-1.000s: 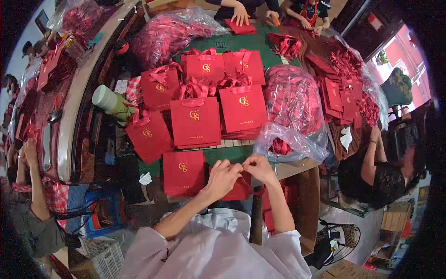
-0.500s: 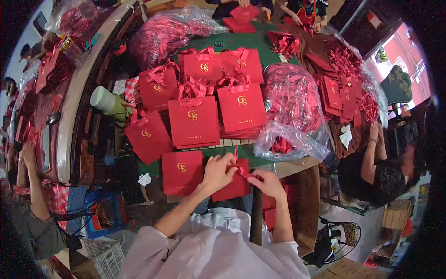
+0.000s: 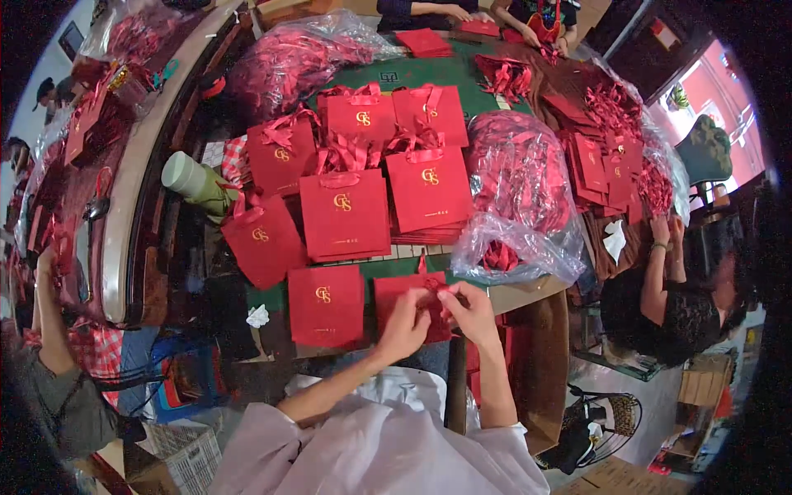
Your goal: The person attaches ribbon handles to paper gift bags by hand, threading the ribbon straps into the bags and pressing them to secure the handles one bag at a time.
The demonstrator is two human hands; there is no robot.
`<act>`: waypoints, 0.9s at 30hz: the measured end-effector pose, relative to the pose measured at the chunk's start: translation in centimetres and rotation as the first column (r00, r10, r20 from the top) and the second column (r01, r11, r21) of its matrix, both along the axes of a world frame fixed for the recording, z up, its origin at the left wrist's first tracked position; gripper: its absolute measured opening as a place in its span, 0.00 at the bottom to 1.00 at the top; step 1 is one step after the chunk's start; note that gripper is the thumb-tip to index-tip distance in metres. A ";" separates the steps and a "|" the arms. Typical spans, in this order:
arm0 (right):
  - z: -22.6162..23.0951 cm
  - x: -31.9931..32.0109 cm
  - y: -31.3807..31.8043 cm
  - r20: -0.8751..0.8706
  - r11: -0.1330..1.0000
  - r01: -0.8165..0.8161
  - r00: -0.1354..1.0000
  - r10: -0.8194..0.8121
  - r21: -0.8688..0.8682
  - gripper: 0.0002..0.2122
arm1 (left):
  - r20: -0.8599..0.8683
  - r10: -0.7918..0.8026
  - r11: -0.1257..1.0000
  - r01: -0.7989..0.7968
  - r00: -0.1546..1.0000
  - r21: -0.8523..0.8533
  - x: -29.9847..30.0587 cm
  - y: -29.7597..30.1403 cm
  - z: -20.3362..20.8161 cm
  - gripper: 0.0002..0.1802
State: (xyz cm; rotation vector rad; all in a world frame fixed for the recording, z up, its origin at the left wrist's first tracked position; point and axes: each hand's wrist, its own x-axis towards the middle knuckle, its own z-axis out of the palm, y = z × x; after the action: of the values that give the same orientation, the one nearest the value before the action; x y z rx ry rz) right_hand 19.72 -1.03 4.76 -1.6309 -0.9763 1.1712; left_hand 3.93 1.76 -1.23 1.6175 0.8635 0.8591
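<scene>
In front of me a red paper bag (image 3: 391, 287) lies flat at the table's near edge, partly covered by my hands. A red ribbon (image 3: 431, 283) is bunched at its upper part. My right hand (image 3: 472, 313) pinches the ribbon between thumb and fingertips. Close beside it, my left hand (image 3: 404, 323) is curled over the bag with its fingers bent together at the ribbon; exactly what they grip is partly hidden. Left of them lies another red paper bag (image 3: 325, 305) with a gold emblem and no handle showing.
Beyond stand stacks of red bags with ribbon handles (image 3: 345, 210). A clear plastic sack of red ribbons (image 3: 520, 177) is at right, a pale green tumbler (image 3: 194, 183) at left. An open cardboard box (image 3: 546, 371) stands below right. Other people work around the tables.
My left hand has moved slightly right and down, and my right hand slightly up and left, so they are closer together. Across the table, a person's hands have lowered a red bag.
</scene>
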 end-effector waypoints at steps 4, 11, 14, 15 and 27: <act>0.6 -1.3 2.2 0.033 0.998 0.038 0.999 -0.040 0.052 0.08 | 0.160 -0.181 0.948 0.215 0.970 -0.234 0.4 -3.4 -1.8 0.32; -3.3 -0.3 3.2 0.332 0.971 0.039 0.936 -0.119 0.238 0.10 | 0.263 -0.361 0.637 0.442 0.895 -0.631 -1.8 -3.8 -0.4 0.12; -3.4 0.1 2.7 0.247 0.993 0.062 0.965 -0.084 0.096 0.09 | 0.241 -0.265 0.624 0.357 0.933 -0.695 -2.2 -4.1 -0.1 0.12; -3.5 0.1 2.5 0.247 0.994 0.063 0.965 -0.084 0.094 0.09 | 0.192 -0.169 0.658 0.256 0.967 -0.708 -2.2 -4.2 0.2 0.12; -3.5 -1.0 3.6 -0.058 0.983 0.158 0.987 -0.153 0.093 0.09 | -0.254 -0.106 0.994 0.109 0.961 -0.002 -1.2 -1.4 0.2 0.15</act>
State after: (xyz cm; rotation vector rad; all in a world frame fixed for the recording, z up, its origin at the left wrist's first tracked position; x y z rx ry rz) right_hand 18.72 2.53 1.23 -1.5625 -0.8449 1.0385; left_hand 2.69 0.34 -0.99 1.7941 0.9385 0.5888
